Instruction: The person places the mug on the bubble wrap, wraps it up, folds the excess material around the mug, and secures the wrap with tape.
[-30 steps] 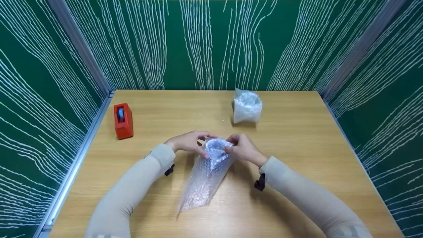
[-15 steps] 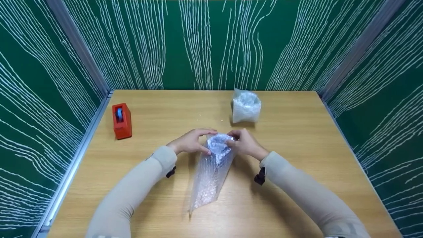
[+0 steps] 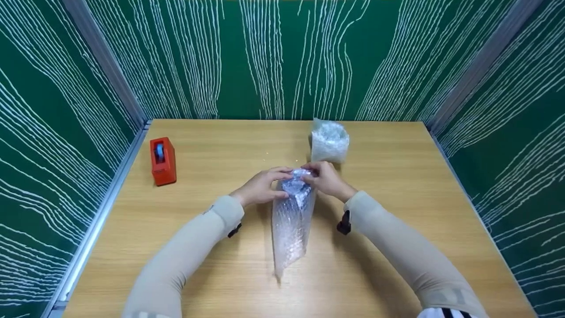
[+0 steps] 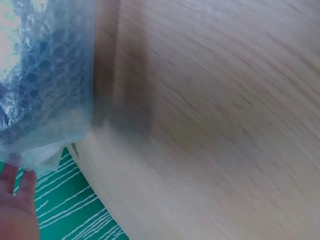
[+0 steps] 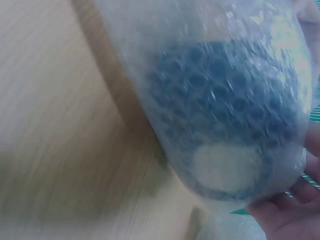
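A clear bubble wrap pouch (image 3: 291,229) stretches toward me over the table, its near end narrowing to a point. My left hand (image 3: 261,187) grips its far end from the left, thumb toward me and fingers beyond. On the other side my right hand (image 3: 329,181) pinches the rim of that end. Through the film, the right wrist view shows a dark blue thing (image 5: 220,95) with a pale oval patch; its kind is unclear. In the left wrist view, fingertips of my left hand (image 4: 17,210) touch the pouch's edge (image 4: 55,110).
Behind my right hand stands a second bubble-wrapped bundle (image 3: 329,143). A red tape dispenser (image 3: 164,174) with a blue roll sits at the table's far left. Tiny pale specks lie on the wooden table (image 3: 212,150). Green walls (image 3: 238,62) with white lines enclose the back and sides.
The near end of the pouch has swung to the right, so it now points almost straight toward me. Both hands have shifted slightly away from me, the left also rightward, keeping hold.
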Action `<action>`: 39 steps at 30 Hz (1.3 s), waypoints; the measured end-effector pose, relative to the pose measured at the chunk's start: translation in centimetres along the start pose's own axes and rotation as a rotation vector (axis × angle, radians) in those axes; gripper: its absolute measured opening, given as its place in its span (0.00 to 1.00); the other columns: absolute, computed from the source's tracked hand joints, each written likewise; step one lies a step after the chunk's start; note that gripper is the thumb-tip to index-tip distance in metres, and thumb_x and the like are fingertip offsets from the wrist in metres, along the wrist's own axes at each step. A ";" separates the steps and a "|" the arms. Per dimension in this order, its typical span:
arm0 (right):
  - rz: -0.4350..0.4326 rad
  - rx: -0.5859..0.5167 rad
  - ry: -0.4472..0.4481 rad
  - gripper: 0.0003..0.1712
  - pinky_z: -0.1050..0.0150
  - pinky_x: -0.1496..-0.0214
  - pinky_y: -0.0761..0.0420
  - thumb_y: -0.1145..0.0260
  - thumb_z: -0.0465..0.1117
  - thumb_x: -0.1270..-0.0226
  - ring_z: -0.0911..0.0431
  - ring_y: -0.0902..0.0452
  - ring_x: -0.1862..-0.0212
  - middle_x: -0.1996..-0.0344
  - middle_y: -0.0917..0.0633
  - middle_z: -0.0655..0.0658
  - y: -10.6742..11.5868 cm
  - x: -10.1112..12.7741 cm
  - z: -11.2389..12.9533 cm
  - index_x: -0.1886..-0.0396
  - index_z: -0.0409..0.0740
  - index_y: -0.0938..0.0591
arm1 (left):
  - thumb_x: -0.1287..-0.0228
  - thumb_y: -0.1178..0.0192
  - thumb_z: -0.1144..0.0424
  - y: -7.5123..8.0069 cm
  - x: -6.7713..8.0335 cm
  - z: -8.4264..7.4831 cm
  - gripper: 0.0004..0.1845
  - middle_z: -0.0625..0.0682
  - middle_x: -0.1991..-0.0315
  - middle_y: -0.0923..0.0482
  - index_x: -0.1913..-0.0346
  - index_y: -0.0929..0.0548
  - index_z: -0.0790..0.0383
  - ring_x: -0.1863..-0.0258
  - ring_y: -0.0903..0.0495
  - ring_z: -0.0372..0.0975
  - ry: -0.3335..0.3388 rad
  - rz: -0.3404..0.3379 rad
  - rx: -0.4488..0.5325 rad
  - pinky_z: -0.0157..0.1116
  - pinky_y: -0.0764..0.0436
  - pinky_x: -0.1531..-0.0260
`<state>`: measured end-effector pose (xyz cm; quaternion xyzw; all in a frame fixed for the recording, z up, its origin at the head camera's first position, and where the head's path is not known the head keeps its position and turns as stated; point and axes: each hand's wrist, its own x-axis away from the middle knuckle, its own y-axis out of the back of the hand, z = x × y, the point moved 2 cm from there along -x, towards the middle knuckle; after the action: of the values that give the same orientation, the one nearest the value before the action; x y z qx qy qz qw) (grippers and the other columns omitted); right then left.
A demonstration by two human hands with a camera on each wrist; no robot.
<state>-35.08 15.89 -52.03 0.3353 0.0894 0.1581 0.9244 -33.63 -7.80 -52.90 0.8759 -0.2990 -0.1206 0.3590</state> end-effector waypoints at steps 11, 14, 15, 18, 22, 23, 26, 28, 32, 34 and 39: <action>0.116 0.043 0.254 0.17 0.28 0.19 0.35 0.32 0.36 0.25 0.32 0.34 0.19 0.22 0.25 0.34 0.7 2.6 -0.4 0.41 0.44 0.09 | 0.24 0.31 0.49 -0.4 -0.2 0.0 0.28 0.48 0.18 0.30 0.26 0.18 0.53 0.16 0.35 0.48 -0.074 -0.030 -0.140 0.51 0.36 0.16; 0.182 0.102 0.281 0.22 0.24 0.18 0.41 0.26 0.40 0.31 0.33 0.42 0.15 0.19 0.28 0.39 1.1 3.8 -0.5 0.37 0.48 0.10 | 0.23 0.32 0.47 -0.5 -0.1 0.0 0.29 0.48 0.17 0.31 0.25 0.19 0.53 0.15 0.37 0.48 -0.088 -0.024 -0.162 0.52 0.36 0.16; 0.200 0.122 0.293 0.25 0.23 0.18 0.42 0.24 0.41 0.33 0.33 0.45 0.14 0.18 0.28 0.40 1.1 4.1 -0.5 0.36 0.49 0.11 | 0.22 0.33 0.47 -0.5 -0.1 0.0 0.29 0.47 0.17 0.32 0.25 0.19 0.52 0.15 0.37 0.48 -0.093 -0.023 -0.169 0.52 0.36 0.16; 0.222 0.183 0.335 0.29 0.25 0.17 0.42 0.20 0.43 0.34 0.34 0.47 0.13 0.20 0.26 0.42 1.1 4.5 -0.6 0.33 0.49 0.13 | 0.22 0.34 0.45 -0.5 -0.1 0.0 0.30 0.48 0.16 0.32 0.24 0.20 0.53 0.15 0.37 0.48 -0.115 -0.015 -0.203 0.51 0.35 0.16; 0.184 0.236 0.370 0.26 0.31 0.18 0.35 0.20 0.42 0.32 0.35 0.42 0.14 0.25 0.20 0.42 0.7 4.5 -0.9 0.35 0.48 0.11 | 0.28 0.29 0.41 -0.4 0.0 -0.1 0.37 0.51 0.16 0.33 0.23 0.22 0.55 0.15 0.35 0.49 -0.144 0.011 -0.250 0.50 0.34 0.17; 0.173 0.238 0.370 0.24 0.32 0.18 0.33 0.21 0.42 0.31 0.35 0.40 0.15 0.26 0.18 0.42 0.7 4.5 -1.0 0.36 0.47 0.11 | 0.30 0.28 0.40 -0.4 0.0 -0.2 0.39 0.52 0.16 0.34 0.22 0.22 0.56 0.15 0.36 0.50 -0.146 0.018 -0.255 0.50 0.34 0.17; 0.158 0.231 0.355 0.20 0.34 0.19 0.31 0.23 0.41 0.29 0.35 0.38 0.16 0.27 0.17 0.41 0.7 4.4 -1.0 0.39 0.48 0.09 | 0.35 0.24 0.39 -0.6 0.0 -0.4 0.44 0.52 0.15 0.36 0.22 0.23 0.56 0.15 0.37 0.50 -0.137 0.029 -0.265 0.51 0.35 0.16; 0.150 0.229 0.363 0.18 0.34 0.20 0.30 0.24 0.39 0.28 0.34 0.37 0.17 0.29 0.16 0.40 0.7 4.4 -0.8 0.40 0.47 0.08 | 0.36 0.23 0.40 -0.8 -0.1 -0.5 0.44 0.53 0.15 0.35 0.22 0.23 0.55 0.15 0.37 0.50 -0.132 0.019 -0.274 0.51 0.35 0.17; 0.119 0.230 0.441 0.14 0.32 0.22 0.28 0.25 0.35 0.28 0.29 0.32 0.21 0.34 0.13 0.36 0.7 4.1 -0.4 0.45 0.43 0.07 | 0.35 0.23 0.41 -1.2 -0.3 -0.7 0.40 0.54 0.18 0.32 0.25 0.20 0.56 0.17 0.32 0.50 -0.133 -0.030 -0.299 0.50 0.31 0.18; 0.111 0.210 0.469 0.12 0.30 0.23 0.28 0.25 0.33 0.29 0.26 0.31 0.23 0.36 0.12 0.35 0.8 4.0 -0.3 0.47 0.40 0.07 | 0.35 0.23 0.41 -1.5 -0.4 -0.8 0.39 0.56 0.20 0.29 0.28 0.19 0.58 0.20 0.29 0.50 -0.139 -0.059 -0.318 0.49 0.29 0.19; 0.123 0.102 0.426 0.10 0.29 0.22 0.30 0.28 0.30 0.27 0.27 0.28 0.24 0.39 0.11 0.33 1.0 3.6 -0.3 0.50 0.36 0.07 | 0.35 0.23 0.41 -2.3 -0.7 -1.0 0.37 0.58 0.25 0.24 0.32 0.18 0.62 0.25 0.23 0.51 -0.169 -0.134 -0.372 0.48 0.24 0.23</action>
<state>-32.07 18.04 -51.86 0.3452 0.2701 0.2766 0.8552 -32.78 -5.48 -53.75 0.7991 -0.2419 -0.2705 0.4793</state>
